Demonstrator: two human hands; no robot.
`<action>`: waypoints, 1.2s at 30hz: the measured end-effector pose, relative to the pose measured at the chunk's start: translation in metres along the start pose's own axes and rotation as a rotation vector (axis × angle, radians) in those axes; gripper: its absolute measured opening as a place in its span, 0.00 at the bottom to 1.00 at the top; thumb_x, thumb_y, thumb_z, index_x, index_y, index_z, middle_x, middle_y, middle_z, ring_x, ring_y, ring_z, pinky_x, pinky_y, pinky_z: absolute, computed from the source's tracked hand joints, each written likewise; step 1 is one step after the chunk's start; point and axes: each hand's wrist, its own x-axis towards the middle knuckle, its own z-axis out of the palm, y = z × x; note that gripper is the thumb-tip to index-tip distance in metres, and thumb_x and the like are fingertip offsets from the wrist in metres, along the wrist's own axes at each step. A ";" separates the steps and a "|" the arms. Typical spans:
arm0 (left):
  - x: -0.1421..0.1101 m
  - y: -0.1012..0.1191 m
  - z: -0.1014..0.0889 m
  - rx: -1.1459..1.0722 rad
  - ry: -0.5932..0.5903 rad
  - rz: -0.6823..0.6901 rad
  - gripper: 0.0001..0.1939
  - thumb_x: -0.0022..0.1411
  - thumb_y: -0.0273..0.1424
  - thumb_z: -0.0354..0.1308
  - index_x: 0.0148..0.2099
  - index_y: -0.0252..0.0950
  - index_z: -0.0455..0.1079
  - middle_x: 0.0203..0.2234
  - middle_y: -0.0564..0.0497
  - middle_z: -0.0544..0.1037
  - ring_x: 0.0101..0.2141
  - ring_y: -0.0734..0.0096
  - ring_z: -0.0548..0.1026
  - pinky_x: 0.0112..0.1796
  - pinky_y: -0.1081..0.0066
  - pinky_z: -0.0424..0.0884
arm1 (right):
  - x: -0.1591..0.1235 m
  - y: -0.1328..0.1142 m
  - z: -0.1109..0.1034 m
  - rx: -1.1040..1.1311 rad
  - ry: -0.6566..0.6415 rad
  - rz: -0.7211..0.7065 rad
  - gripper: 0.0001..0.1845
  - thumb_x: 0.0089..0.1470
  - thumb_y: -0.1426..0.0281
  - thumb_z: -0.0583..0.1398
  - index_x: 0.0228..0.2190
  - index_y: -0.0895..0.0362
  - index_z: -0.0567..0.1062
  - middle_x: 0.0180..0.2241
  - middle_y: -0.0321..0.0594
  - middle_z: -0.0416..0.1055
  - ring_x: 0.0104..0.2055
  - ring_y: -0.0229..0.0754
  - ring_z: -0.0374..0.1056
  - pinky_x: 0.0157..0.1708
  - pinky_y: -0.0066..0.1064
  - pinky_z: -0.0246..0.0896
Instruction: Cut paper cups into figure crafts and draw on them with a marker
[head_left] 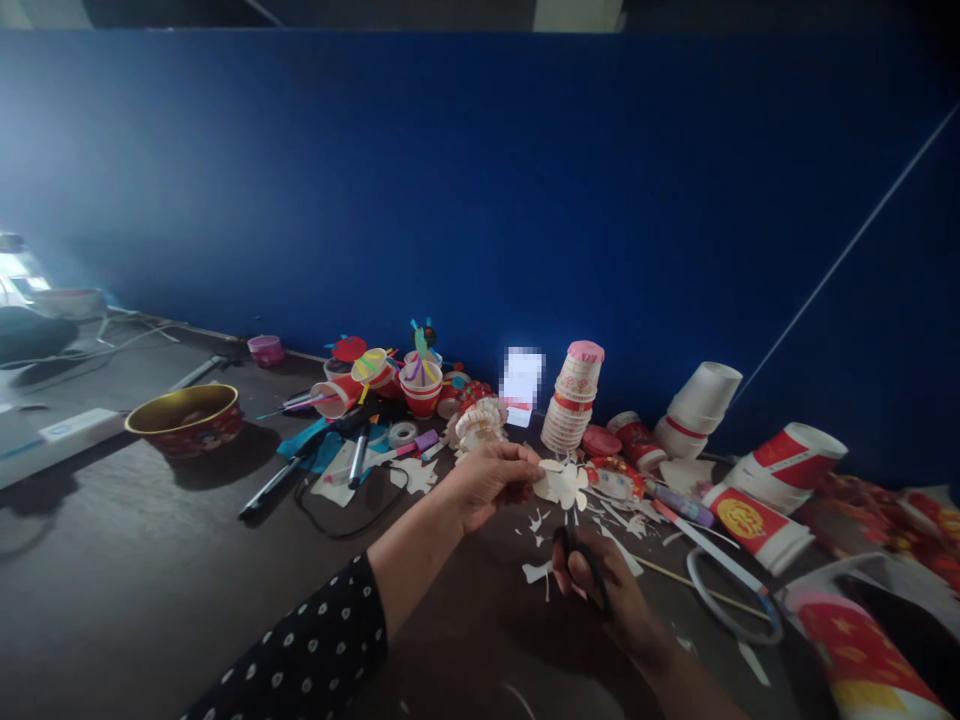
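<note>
My left hand (495, 485) pinches the left edge of a white paper flower cutout (564, 484), which has several rounded petals. In my right hand (600, 585) is a pair of scissors (589, 560) with dark handles; its fingers are wrapped round the loops. The blades point up and away from me, with their tips close to the lower edge of the flower. Whether they touch the paper I cannot tell. White paper scraps (536, 525) lie on the dark table beneath and around both hands.
Behind my hands stand a stack of paper cups (571, 400), a phone (523, 385) and decorated cups (421, 385). Leaning white cups (697, 405) and red-white cups (787, 465) are at right. A gold-lined bowl (187, 420) and markers (360, 455) lie left. A blue partition (450, 180) closes the back.
</note>
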 end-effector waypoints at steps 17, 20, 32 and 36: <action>-0.005 -0.009 0.013 0.133 -0.008 -0.009 0.12 0.36 0.31 0.65 0.20 0.31 0.65 0.13 0.56 0.66 0.15 0.83 0.62 0.18 0.78 0.54 | 0.000 -0.002 -0.001 0.036 -0.065 -0.011 0.25 0.47 0.48 0.53 0.21 0.59 0.66 0.18 0.34 0.58 0.20 0.32 0.51 0.20 0.26 0.44; -0.007 -0.011 0.016 0.150 -0.045 -0.008 0.13 0.37 0.33 0.65 0.20 0.31 0.65 0.11 0.57 0.65 0.14 0.83 0.61 0.17 0.78 0.52 | -0.001 -0.003 0.001 0.117 -0.060 0.008 0.25 0.46 0.48 0.53 0.21 0.59 0.65 0.17 0.32 0.56 0.19 0.31 0.49 0.19 0.25 0.42; -0.008 -0.005 0.016 0.240 -0.051 0.061 0.11 0.40 0.32 0.63 0.21 0.30 0.66 0.13 0.54 0.69 0.14 0.82 0.63 0.18 0.78 0.57 | -0.003 -0.002 0.001 0.223 -0.057 0.100 0.26 0.42 0.46 0.55 0.21 0.58 0.64 0.17 0.32 0.55 0.19 0.30 0.48 0.17 0.24 0.38; -0.010 -0.006 0.020 0.226 -0.073 0.019 0.12 0.39 0.32 0.63 0.21 0.30 0.64 0.14 0.53 0.70 0.14 0.81 0.65 0.19 0.77 0.58 | -0.004 0.000 0.001 0.238 -0.045 0.076 0.24 0.44 0.48 0.55 0.22 0.59 0.65 0.18 0.32 0.55 0.20 0.31 0.49 0.18 0.24 0.40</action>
